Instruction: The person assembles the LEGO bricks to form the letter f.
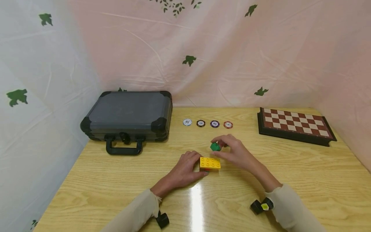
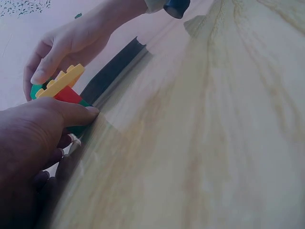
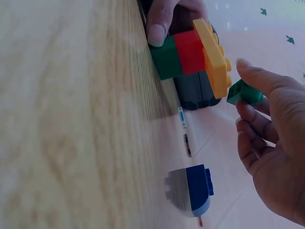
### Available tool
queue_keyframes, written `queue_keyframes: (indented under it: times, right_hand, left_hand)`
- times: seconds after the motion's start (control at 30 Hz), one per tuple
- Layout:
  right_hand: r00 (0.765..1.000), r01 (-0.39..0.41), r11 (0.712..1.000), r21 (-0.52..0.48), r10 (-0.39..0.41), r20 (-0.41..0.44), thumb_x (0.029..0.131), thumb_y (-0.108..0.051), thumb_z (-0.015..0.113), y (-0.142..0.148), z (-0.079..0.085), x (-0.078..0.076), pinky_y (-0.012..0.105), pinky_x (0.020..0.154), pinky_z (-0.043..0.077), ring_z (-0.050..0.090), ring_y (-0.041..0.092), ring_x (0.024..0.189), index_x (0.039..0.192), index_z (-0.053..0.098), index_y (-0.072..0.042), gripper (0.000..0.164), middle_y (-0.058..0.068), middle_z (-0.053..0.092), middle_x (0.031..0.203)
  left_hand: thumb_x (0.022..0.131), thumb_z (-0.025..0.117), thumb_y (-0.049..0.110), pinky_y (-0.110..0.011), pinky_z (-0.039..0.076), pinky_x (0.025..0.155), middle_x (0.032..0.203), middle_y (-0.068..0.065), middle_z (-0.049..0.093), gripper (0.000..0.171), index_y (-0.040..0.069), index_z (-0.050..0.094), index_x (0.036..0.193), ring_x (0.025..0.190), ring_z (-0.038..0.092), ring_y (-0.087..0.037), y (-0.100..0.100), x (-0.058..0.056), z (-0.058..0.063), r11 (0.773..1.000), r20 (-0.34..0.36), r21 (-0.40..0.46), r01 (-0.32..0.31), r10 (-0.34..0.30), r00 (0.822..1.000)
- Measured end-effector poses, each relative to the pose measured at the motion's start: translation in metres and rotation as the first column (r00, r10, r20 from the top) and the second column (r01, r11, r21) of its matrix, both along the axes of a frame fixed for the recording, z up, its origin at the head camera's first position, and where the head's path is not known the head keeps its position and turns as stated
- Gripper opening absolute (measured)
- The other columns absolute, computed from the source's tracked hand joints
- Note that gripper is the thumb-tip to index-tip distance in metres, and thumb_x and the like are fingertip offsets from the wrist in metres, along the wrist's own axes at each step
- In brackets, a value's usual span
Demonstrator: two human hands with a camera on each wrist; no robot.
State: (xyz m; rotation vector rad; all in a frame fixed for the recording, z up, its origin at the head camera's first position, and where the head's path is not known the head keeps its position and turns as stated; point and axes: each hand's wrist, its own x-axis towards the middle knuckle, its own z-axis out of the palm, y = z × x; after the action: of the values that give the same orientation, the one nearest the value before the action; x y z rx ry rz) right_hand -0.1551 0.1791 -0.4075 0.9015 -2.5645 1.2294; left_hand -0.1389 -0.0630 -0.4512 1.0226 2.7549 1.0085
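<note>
Right wrist view, block stack (image 3: 189,51): a green block at the bottom, a red block in the middle, a studded yellow plate (image 3: 214,59) on top, wider than both.
Stack's place: on the table, at the left hand.
Left hand (image 1: 185,169): holds the stack low, thumb against the green block.
Right hand (image 1: 233,149): pinches a small green piece (image 3: 245,93) just beside the yellow plate; contact between them unclear.
Right wrist over head: a round-sided blue block (image 3: 198,186).
Head over wrists: the plate's two rows of four studs; four whole chips (image 1: 201,123) between grey case (image 1: 130,112) and checkered board (image 1: 295,122).
Table (image 1: 116,183): pale wood grain, one bright glare streak.
Backdrop (image 1: 217,38): creased pinkish cloth, green leaf shapes.
</note>
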Motion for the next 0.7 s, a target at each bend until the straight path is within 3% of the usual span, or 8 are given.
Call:
queue_keyframes:
  times: [0.33,0.7]
  right_hand:
    - [0.991,-0.088,0.996,0.03,0.09,-0.095,0.084,-0.004,0.085,-0.003,0.003,0.01,0.039,0.08,0.054,0.061,0.013,0.092,0.118,0.069,0.0,0.038,-0.006,0.066,0.1]
    - [0.993,-0.107,0.992,0.07,0.11,-0.035,0.089,-0.006,0.082,-0.005,0.009,0.02,0.039,0.08,0.053,0.06,0.014,0.094,0.124,0.068,0.0,0.038,-0.004,0.067,0.103]
  left_hand:
    - [0.09,0.081,0.031,-0.044,0.04,0.098,0.117,-0.001,0.062,0.039,0.012,0.065,0.12,0.109,0.052,-0.021,-0.001,0.0,0.002,1.0,0.011,0.011,0.009,-0.009,1.0]
    - [0.09,0.082,0.031,-0.044,0.04,0.099,0.116,-0.002,0.062,0.038,0.011,0.065,0.118,0.109,0.053,-0.021,-0.001,0.0,0.002,1.0,0.012,0.004,0.012,-0.012,1.0]
